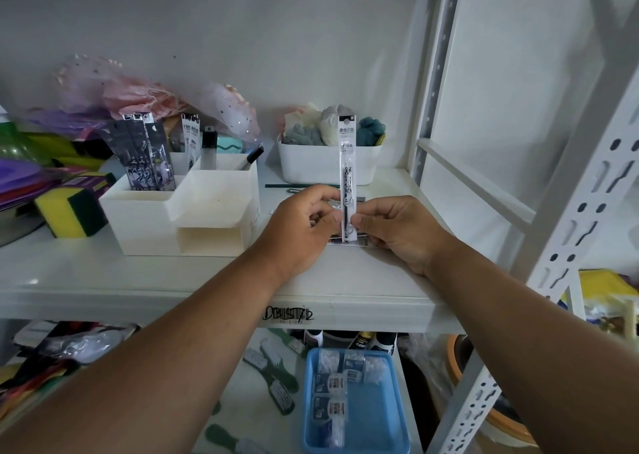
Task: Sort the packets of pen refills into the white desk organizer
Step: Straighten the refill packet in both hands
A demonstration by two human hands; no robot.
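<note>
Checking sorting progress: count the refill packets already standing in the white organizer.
5 visible: three dark packets upright in the front-left compartment of the white organizer, two white packets upright in a rear compartment. More may be hidden behind them.

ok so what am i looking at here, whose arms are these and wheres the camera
There is no machine here. A person wears a camera on the head, so you look forward and down along their own two bare arms at a white shelf.

The left hand and right hand together hold one packet of pen refills upright by its lower end. More packets lie flat on the shelf under the hands.

To the left stands the white desk organizer, with dark packets already standing in one compartment. Behind the hands sits a white bin of soft items.
</note>
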